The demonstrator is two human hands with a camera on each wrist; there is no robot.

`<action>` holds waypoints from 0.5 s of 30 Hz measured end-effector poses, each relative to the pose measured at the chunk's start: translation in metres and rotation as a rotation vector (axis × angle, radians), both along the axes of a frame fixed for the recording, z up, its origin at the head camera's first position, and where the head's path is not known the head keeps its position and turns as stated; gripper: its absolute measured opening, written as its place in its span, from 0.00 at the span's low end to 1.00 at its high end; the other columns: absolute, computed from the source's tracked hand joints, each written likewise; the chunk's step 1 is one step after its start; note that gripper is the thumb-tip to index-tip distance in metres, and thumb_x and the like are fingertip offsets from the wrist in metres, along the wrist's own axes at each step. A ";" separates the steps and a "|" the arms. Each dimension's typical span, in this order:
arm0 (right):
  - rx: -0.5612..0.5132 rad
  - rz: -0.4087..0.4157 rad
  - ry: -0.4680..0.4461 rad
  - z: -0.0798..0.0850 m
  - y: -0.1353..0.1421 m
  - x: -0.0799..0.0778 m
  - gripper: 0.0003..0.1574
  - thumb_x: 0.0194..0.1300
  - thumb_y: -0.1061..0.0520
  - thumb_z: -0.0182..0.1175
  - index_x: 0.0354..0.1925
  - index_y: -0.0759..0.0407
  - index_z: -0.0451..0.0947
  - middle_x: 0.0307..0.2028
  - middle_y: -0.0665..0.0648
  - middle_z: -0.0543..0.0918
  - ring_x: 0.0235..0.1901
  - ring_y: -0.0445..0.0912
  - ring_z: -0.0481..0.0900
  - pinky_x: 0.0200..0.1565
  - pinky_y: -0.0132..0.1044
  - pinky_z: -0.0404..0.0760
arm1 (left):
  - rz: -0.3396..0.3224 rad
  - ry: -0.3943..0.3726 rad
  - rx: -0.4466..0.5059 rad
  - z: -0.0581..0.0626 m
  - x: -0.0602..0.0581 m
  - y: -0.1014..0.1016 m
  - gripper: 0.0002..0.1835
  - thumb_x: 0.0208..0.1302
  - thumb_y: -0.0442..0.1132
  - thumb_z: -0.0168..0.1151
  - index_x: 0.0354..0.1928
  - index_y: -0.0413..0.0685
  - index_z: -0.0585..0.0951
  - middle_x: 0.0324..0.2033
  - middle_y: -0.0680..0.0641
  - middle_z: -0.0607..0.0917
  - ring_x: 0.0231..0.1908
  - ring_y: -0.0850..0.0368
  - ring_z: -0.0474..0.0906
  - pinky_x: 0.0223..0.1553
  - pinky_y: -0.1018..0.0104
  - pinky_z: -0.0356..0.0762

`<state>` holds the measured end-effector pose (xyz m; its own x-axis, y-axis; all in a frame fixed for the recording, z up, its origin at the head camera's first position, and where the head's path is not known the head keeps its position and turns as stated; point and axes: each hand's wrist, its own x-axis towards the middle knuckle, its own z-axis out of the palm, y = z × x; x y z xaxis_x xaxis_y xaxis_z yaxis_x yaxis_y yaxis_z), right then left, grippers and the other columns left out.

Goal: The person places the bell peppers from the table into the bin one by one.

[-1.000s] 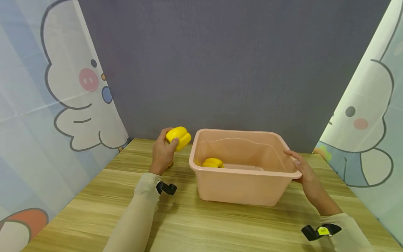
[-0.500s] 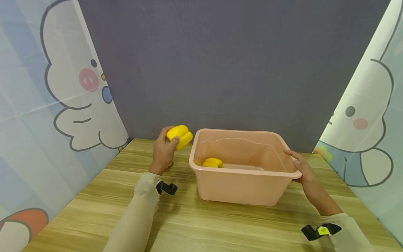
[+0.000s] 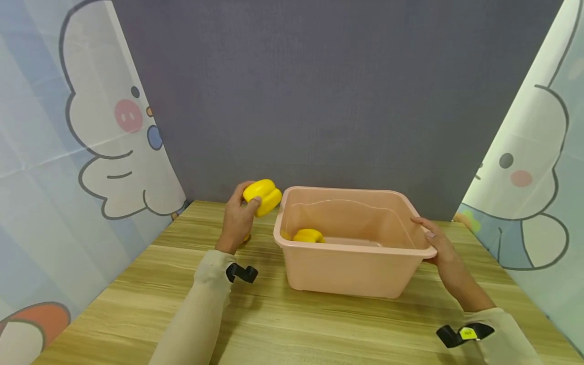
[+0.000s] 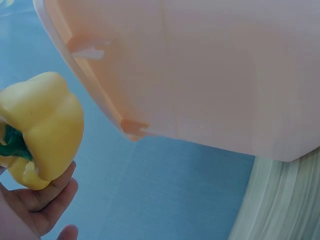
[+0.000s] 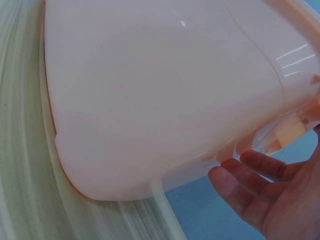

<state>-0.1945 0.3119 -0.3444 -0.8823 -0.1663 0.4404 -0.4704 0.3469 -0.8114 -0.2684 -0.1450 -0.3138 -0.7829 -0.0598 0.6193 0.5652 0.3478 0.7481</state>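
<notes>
A yellow bell pepper with a green stem, seen in the left wrist view, is gripped between the thumb and fingers of my left hand. The hand holds it above the table, just left of a pink plastic tub. Inside the tub, near its left end, lies another yellow pepper, partly hidden by the front wall. My right hand holds the tub's right rim, thumb over the edge and fingers beneath it against the outer wall. A sliver of a yellow thing shows behind my left wrist, mostly hidden.
The tub stands on a wood-grain table. A dark grey panel rises behind it. Cartoon-printed curtains border both sides. A black wrist camera is strapped to my left sleeve, with a similar one on the right.
My left hand has risen slightly and shifted a little to the right with the yellow bell pepper, closer to the tub's left rim. The right hand and tub stay in place.
</notes>
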 end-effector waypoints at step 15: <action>-0.007 -0.001 0.000 -0.002 0.002 -0.002 0.31 0.82 0.47 0.29 0.76 0.48 0.58 0.62 0.44 0.65 0.47 0.39 0.78 0.40 0.36 0.80 | -0.122 -0.049 0.038 0.005 0.002 0.007 0.24 0.72 0.41 0.54 0.68 0.45 0.70 0.53 0.39 0.77 0.44 0.47 0.75 0.44 0.59 0.75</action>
